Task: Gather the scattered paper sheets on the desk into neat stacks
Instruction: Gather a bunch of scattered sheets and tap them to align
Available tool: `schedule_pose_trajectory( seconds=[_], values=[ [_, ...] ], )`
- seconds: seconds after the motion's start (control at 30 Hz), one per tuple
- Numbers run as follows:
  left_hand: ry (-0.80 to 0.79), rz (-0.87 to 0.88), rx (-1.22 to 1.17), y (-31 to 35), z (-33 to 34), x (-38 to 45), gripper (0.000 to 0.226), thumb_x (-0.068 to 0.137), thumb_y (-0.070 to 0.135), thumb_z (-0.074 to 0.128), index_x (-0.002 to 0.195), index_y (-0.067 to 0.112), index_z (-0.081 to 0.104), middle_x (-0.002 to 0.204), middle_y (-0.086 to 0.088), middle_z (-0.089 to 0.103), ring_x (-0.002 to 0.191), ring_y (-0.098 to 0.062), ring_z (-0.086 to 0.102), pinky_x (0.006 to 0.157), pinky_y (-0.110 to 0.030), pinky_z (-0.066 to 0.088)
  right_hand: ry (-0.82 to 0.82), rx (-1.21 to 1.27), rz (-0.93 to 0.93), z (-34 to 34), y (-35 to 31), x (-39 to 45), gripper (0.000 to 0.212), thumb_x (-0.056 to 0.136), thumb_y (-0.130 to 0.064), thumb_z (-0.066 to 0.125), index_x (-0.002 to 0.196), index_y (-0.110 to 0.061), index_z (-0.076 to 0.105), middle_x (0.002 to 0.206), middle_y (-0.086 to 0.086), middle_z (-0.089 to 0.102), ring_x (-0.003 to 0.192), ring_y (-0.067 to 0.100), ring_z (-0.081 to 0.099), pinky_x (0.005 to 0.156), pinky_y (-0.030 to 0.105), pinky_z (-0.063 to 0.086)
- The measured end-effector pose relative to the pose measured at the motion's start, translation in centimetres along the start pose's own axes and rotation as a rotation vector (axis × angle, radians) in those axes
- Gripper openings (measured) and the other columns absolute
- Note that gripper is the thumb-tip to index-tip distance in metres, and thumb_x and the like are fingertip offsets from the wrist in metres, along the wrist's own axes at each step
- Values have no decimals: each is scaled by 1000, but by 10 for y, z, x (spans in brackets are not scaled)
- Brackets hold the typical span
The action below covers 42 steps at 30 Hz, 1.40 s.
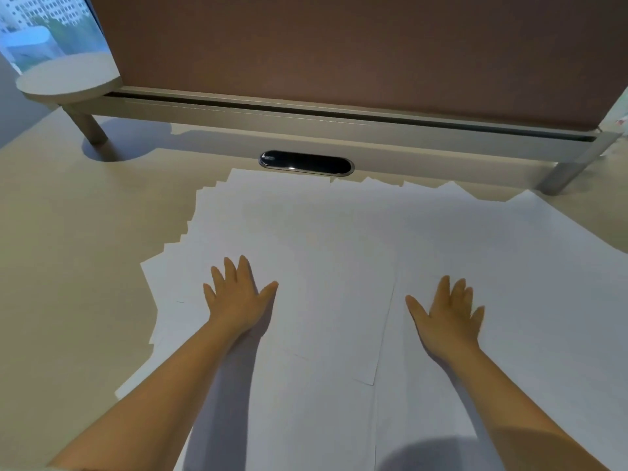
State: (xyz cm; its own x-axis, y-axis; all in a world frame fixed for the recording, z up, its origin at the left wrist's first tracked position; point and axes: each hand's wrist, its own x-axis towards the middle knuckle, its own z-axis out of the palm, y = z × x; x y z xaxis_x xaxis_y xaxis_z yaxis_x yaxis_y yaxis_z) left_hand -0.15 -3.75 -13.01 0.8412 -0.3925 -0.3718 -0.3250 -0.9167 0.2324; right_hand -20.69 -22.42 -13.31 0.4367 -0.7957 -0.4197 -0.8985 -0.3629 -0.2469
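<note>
1. The left hand lies flat and spread wide, palm down, in the lower left middle of the frame, holding nothing.
2. The right hand lies the same way in the lower right middle, fingers splayed, nothing gripped.
3. Both press on the paper sheets, which fan across the centre and right of the frame in overlapping layers, with stepped corners showing along the left edge.
4. The sheets cover much of the desk; its bare part shows at left.
5. Above them sit a dark cable slot and a raised shelf below a brown panel.
6. Risk, as I judge it: sweeping the palms inward may buckle or crease the top sheets while lower ones stay put, and sheets at the right may slide out of reach.
</note>
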Motion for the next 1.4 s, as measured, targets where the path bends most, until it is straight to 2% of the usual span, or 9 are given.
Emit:
schedule_pose_trajectory(
  seconds=[0.27, 0.4, 0.5, 0.73, 0.93, 1.13, 1.23, 1.3, 1.4],
  values=[
    [-78, 195, -81, 26, 0, 16, 79, 93, 51, 36, 149, 13, -5, 159, -5, -4, 147, -26, -6, 118, -42, 3, -105, 103, -259, -1, -16, 9, 63, 98, -41, 25, 147, -25, -11, 156, -4, -16, 144, 17, -19, 116, 38, -14],
    [34, 60, -99, 20, -7, 15, 77, 92, 52, 37, 149, 16, 1, 159, -6, -1, 146, -28, -2, 116, -45, 9, 66, 183, -142, -7, -16, 10, 67, 97, -40, 33, 149, -19, -4, 158, 5, -10, 145, 23, -15, 117, 36, -10],
    [-14, -43, -28, 9, -7, 11, 77, 92, 57, 32, 149, 17, -1, 158, -5, -7, 145, -32, -9, 116, -50, 5, 4, 99, -44, -4, -18, 9, 75, 96, -48, 27, 147, -11, -12, 156, 12, -17, 144, 25, -17, 116, 38, -12],
    [-62, 23, -32, 17, -11, -3, 82, 87, 62, 37, 149, 19, 4, 158, -4, 9, 144, -33, 11, 112, -47, 19, -103, 140, -231, 1, -39, 1, 70, 97, -45, 29, 147, -16, -11, 157, 0, -13, 145, 17, -17, 116, 36, -14],
    [13, -173, -194, 7, -21, -11, 65, 85, 50, 54, 133, 11, 37, 139, -11, 35, 128, -32, 34, 98, -43, 35, 51, 141, -35, -2, -46, -12, 68, 91, -41, 46, 145, -8, 21, 151, 10, 25, 140, 30, 22, 113, 43, 26],
    [-109, -234, -500, 7, -25, -14, 71, 83, 38, 65, 136, 3, 32, 139, -15, 32, 125, -36, 39, 94, -40, 41, -50, 364, -49, 1, -63, -19, 70, 90, -36, 53, 147, -17, 18, 152, 4, 23, 139, 29, 21, 114, 43, 24],
    [-171, -265, -705, -8, -30, -13, 71, 83, 24, 67, 137, -2, 29, 137, -18, 41, 118, -33, 48, 83, -36, 42, 30, 678, 51, -3, -58, -14, 65, 86, -24, 59, 142, -13, 30, 147, 10, 34, 132, 31, 35, 111, 44, 31],
    [-194, -253, -737, -13, -32, -15, 69, 83, 17, 65, 137, -6, 30, 123, -23, 53, 91, -26, 52, 70, -30, 41, 72, 723, 132, -5, -54, -12, 58, 81, -15, 61, 135, -11, 41, 140, 11, 42, 122, 29, 46, 104, 39, 38],
    [-203, -251, -745, -13, -27, -19, 55, 84, 14, 62, 127, -11, 40, 83, -15, 55, 67, -16, 44, 59, -24, 36, -5, 903, 120, -1, -56, -11, 45, 67, -10, 65, 108, -22, 52, 97, 0, 51, 79, 16, 48, 80, 33, 47]
  ],
)
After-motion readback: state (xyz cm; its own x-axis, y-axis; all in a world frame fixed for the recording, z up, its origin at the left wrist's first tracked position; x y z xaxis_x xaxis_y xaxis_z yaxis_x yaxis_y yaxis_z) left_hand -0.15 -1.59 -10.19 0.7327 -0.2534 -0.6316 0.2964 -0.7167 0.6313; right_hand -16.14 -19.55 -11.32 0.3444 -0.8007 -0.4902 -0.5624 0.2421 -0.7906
